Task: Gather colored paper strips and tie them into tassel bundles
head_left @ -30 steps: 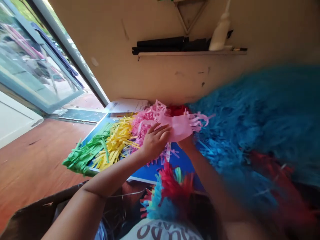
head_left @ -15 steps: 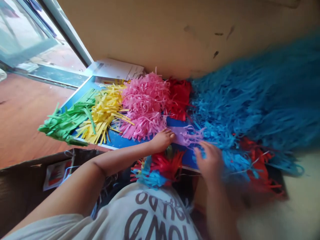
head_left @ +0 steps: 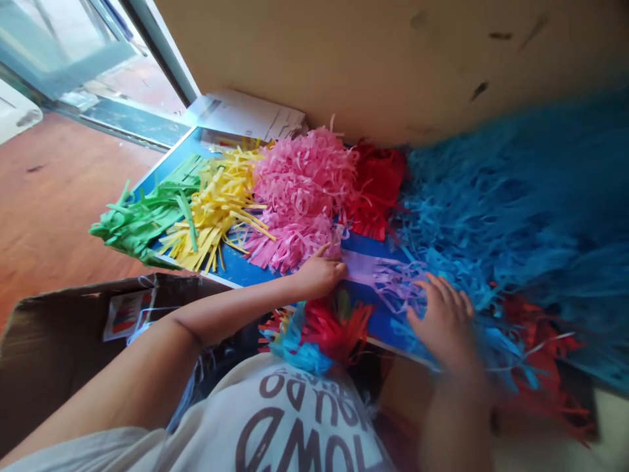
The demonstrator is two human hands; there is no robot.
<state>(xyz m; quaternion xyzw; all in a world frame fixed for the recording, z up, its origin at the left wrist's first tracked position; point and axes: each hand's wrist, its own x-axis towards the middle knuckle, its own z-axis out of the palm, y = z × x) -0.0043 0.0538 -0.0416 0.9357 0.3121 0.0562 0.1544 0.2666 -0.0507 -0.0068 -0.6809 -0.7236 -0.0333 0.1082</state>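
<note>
A lilac fringed strip of tissue paper (head_left: 361,265) lies on the blue tabletop (head_left: 388,246), its cut strands fanned toward the right. My left hand (head_left: 320,274) is closed at the strip's uncut left end, beside the pink fringes. At the other end, my right hand (head_left: 441,318) has its fingers apart over the tips of the strands; whether it touches them I cannot tell. A bundle of red, blue and orange fringed paper (head_left: 319,334) sits between my body and the table edge.
Green (head_left: 152,210), yellow (head_left: 221,190), pink (head_left: 304,177) and red fringes (head_left: 378,187) lie along the table. A large blue fringe heap (head_left: 515,196) fills the right side by the wall. An open cardboard box (head_left: 59,334) stands at lower left; papers (head_left: 246,115) lie at the back.
My right hand has moved right along the lilac strands, which now lie longer and more spread. My left hand stays at the strip's left end. The camera view has shifted.
</note>
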